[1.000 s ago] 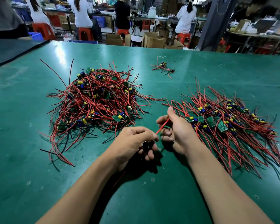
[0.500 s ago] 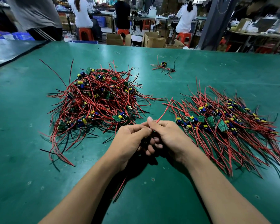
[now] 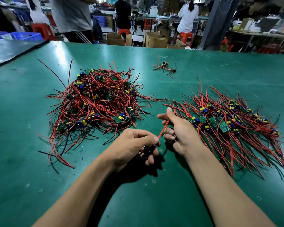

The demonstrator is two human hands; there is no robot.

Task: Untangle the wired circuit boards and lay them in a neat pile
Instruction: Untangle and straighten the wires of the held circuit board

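Head view: green bench, cardboard boxes in workshop behind. My left grip curls round a dark wire bundle; right grip pinches its red wire.

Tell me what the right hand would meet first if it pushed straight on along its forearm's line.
The right hand points forward-left: probably the stray red wire ends at the tangled pile's right edge, though its height is unclear.
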